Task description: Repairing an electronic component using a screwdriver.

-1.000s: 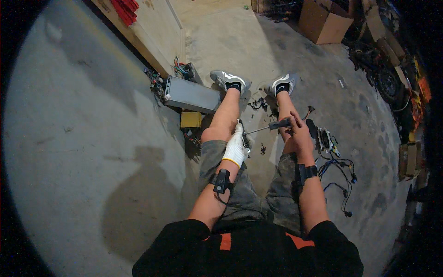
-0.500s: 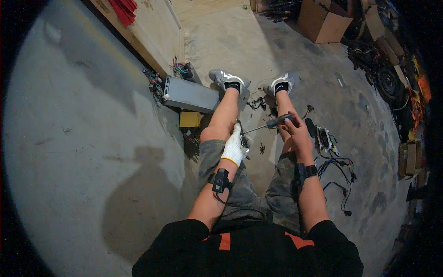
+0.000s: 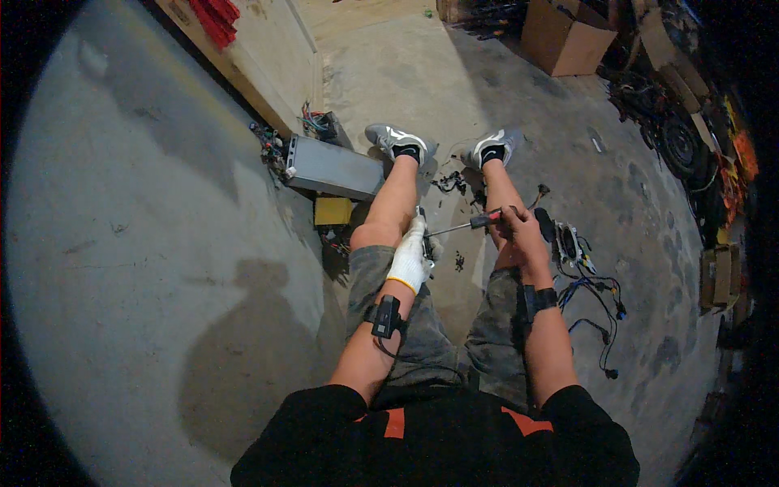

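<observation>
My left hand (image 3: 411, 254), in a white knitted glove, is closed around a small dark part (image 3: 428, 246) with a metallic edge; its kind is mostly hidden by the glove. In my bare right hand (image 3: 525, 233) is a screwdriver (image 3: 485, 219) with a black and red handle, gripped near the handle's end. Its thin shaft points left, and the tip meets the part in my left hand. Both hands are held above the floor between my legs.
Left of my legs lie a grey metal box (image 3: 335, 165), a yellow block (image 3: 333, 211) and loose wires. Small black bits (image 3: 459, 260) dot the floor between my legs. At right are a metal-framed part (image 3: 570, 243), a cable harness (image 3: 604, 312) and a cardboard box (image 3: 566, 39).
The screwdriver's handle has turned, so red now shows where it looked dark. My right fingers have shifted towards the handle's end. My left hand stays nearly in place.
</observation>
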Demonstrator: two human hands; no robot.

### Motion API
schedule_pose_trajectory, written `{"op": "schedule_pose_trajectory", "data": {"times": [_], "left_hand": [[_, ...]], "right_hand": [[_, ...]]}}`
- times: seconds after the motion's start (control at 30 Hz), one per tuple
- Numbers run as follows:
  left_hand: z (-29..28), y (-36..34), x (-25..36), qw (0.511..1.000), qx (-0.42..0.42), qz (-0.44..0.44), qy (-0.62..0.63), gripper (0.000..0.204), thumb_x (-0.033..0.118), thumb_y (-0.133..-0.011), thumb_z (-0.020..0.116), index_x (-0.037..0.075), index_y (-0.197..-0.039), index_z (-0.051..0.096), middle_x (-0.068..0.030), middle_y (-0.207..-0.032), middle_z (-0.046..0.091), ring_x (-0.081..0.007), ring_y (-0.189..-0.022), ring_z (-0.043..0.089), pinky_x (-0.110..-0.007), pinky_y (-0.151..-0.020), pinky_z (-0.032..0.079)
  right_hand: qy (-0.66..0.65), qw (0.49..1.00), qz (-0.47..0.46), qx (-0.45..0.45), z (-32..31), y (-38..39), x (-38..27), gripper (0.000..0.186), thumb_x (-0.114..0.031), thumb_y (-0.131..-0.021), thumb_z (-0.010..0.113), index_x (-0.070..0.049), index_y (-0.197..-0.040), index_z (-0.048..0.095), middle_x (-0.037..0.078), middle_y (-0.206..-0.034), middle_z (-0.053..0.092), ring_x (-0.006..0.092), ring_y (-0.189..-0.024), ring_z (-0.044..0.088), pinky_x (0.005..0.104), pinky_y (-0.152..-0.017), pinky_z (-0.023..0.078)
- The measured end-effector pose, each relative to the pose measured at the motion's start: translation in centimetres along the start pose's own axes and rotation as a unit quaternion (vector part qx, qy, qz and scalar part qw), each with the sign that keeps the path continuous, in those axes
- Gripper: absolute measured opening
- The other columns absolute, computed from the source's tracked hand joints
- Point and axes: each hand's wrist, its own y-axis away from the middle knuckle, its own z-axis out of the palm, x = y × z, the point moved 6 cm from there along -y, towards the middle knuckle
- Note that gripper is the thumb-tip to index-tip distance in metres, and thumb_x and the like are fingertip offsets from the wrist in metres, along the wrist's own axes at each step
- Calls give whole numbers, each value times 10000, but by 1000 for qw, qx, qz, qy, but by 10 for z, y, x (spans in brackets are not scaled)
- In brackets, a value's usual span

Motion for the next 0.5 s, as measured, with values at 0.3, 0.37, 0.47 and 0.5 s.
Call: {"op": "schedule_pose_trajectory", "data": {"times": [0.3, 0.37, 0.47, 0.5], "left_hand": [[3, 6, -3, 997, -10, -11, -72, 276, 461, -926, 640, 186, -905, 628, -6, -700, 584, -160, -554, 529, -324, -466, 464], [1, 7, -3, 994, -13, -19, -106, 289, 470, -911, 657, 182, -924, 636, -5, -729, 589, -166, -595, 544, -341, -501, 474], [-12, -1, -1, 991, -10, -8, -134, 334, 503, -891, 668, 178, -966, 645, -3, -781, 595, -174, -680, 564, -389, -602, 485], [-11, -2, -3, 990, -14, -7, -141, 354, 517, -885, 668, 177, -983, 647, -2, -800, 597, -176, -713, 571, -410, -643, 488]], "right_hand": [[0, 998, -31, 55, -4, -17, 29, 623, -415, -772, 807, 28, -1150, 585, 121, -1016, 652, 199, -915, 608, 319, -834, 481], [-4, 998, -31, 57, 0, -10, 22, 626, -389, -784, 801, 18, -1197, 564, 133, -1071, 637, 211, -943, 607, 324, -845, 482], [21, 995, -90, 41, 24, 13, -13, 583, -334, -829, 761, -16, -1269, 546, 143, -1168, 615, 219, -1017, 601, 325, -881, 479], [38, 991, -118, 41, 23, 18, -20, 563, -313, -849, 743, -30, -1293, 543, 145, -1202, 608, 220, -1047, 598, 324, -896, 477]]}}
